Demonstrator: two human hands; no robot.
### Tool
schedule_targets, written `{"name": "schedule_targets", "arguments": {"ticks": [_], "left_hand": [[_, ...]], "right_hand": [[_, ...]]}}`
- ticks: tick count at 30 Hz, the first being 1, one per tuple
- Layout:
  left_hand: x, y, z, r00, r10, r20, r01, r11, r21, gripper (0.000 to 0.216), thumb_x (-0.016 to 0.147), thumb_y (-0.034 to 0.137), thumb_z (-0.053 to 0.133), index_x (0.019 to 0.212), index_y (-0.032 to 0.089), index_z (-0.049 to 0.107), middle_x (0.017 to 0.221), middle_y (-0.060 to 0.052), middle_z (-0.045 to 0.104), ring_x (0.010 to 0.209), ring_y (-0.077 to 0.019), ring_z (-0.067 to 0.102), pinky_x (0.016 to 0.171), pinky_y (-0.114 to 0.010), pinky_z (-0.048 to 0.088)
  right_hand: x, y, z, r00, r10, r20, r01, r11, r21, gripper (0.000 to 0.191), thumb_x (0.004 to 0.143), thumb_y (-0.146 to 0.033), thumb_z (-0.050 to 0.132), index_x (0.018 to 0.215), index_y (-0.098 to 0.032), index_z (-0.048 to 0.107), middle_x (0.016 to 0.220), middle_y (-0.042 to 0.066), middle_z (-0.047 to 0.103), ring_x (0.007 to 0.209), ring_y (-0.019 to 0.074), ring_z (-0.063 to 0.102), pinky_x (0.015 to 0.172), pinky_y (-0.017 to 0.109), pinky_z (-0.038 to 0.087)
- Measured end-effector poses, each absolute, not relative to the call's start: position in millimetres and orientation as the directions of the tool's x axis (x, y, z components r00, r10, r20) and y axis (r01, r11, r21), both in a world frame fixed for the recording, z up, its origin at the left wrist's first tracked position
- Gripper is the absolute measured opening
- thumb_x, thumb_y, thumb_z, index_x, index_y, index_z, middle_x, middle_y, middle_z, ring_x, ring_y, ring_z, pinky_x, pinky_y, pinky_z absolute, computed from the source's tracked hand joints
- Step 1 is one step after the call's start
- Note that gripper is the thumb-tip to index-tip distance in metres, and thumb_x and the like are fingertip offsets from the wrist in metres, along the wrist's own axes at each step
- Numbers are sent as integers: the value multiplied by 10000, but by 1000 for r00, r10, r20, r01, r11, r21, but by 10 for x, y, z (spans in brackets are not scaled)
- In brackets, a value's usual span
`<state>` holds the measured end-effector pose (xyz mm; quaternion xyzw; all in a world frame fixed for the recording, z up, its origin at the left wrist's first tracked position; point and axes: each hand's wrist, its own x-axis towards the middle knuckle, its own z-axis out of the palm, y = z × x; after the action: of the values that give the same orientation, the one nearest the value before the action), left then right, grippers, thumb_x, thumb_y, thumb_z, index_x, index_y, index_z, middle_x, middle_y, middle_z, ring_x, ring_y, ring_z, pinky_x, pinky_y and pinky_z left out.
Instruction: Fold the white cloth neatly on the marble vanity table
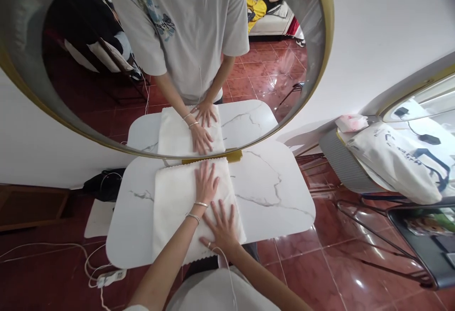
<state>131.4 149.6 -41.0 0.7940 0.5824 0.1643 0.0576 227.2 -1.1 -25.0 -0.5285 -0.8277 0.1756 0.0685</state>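
Observation:
A white folded cloth (174, 206) with scalloped edges lies on the marble-patterned table, reaching over its front edge. My left hand (206, 182), with bracelets at the wrist, rests flat on the far right part of the cloth, fingers stretched forward. Closer to me, my right hand (223, 225) is spread on the cloth near its right edge, with a ring on one finger. Neither hand grips anything. A thin white cable (227, 264) runs past my right hand. Both hands and the cloth also appear in the mirror.
A big round gold-rimmed mirror (322, 78) stands at the back of the white table (280, 202). To the right, a white tote bag (394, 159) lies on another table, with a dark chair (419, 244) before it. A power strip (112, 278) and cables lie at the lower left.

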Motion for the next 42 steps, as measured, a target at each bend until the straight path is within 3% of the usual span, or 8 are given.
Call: {"name": "schedule_targets", "arguments": {"ticks": [3, 7, 18, 24, 28, 32, 36, 42], "left_hand": [[1579, 1522, -450, 463, 870, 170, 814, -493, 308, 492, 949, 206, 293, 1432, 212, 387, 1562, -84, 269, 1468, -217, 128, 1190, -454, 150], [2008, 1481, -452, 524, 826, 206, 751, -563, 347, 591, 904, 403, 467, 1453, 223, 348, 1593, -110, 146, 1471, -291, 75, 1187, -521, 92], [1339, 1483, -427, 388, 902, 189, 840, -430, 330, 682, 887, 549, 454, 1483, 273, 270, 1595, -108, 133, 1472, -282, 82, 1170, -564, 66], [626, 1453, -391, 340, 918, 202, 853, -392, 345, 645, 892, 500, 485, 1471, 288, 296, 1593, -92, 153, 1469, -266, 118, 1173, -553, 79], [331, 1438, -320, 347, 919, 185, 821, -393, 414, 520, 945, 392, 406, 1443, 252, 357, 1566, -78, 256, 1454, -208, 195, 1170, -483, 200], [-59, 1372, -273, 134, 971, 199, 889, -207, 408, 455, 969, 325, 326, 1402, 240, 437, 1547, -74, 307, 1451, -220, 205, 1167, -484, 216], [-413, 1393, -306, -56, 992, 112, 953, 20, 302, 520, 922, 456, 433, 1414, 291, 417, 1563, -91, 254, 1455, -348, 135, 1099, -706, 64], [-577, 1777, -336, -104, 992, 77, 964, 81, 254, 560, 908, 501, 431, 1433, 313, 377, 1583, -70, 195, 1461, -339, 101, 1089, -715, 15]], "right_hand": [[2414, -70, -348, -369, 928, -46, 893, 340, -293, 798, 872, -676, 397, 1515, -358, 48, 1594, 92, 55, 1439, 407, 46, 1052, 716, -41], [2682, -200, -393, -294, 956, -8, 934, 286, -213, 842, 836, -705, 432, 1517, -329, 108, 1588, 125, 74, 1432, 431, 49, 1049, 719, -3], [2161, -192, -457, -380, 924, -36, 899, 360, -248, 941, 769, -765, 472, 1515, -346, 82, 1581, 165, 20, 1410, 492, 35, 1000, 766, -17], [1550, -213, -489, -454, 891, 21, 857, 443, -265, 921, 777, -743, 485, 1517, -342, 111, 1581, 142, 115, 1410, 481, 84, 1004, 769, -8], [1347, -98, -490, -328, 933, 147, 895, 356, -268, 713, 907, -526, 453, 1518, -287, 175, 1512, 123, 332, 1410, 377, 204, 1085, 691, 75], [1303, 462, -470, -110, 947, 302, 941, 197, -275, 584, 965, -315, 371, 1504, -146, 222, 1448, 162, 410, 1424, 296, 206, 1132, 562, 187], [1249, 1116, -462, -204, 936, 286, 938, 271, -218, 575, 977, -373, 350, 1486, -121, 265, 1554, 151, 227, 1458, 283, 89, 1148, 506, 179], [968, 1676, -435, -238, 955, 178, 941, 272, -202, 606, 965, -425, 344, 1471, -93, 313, 1559, 148, 218, 1446, 316, 123, 1151, 499, 144]]}}
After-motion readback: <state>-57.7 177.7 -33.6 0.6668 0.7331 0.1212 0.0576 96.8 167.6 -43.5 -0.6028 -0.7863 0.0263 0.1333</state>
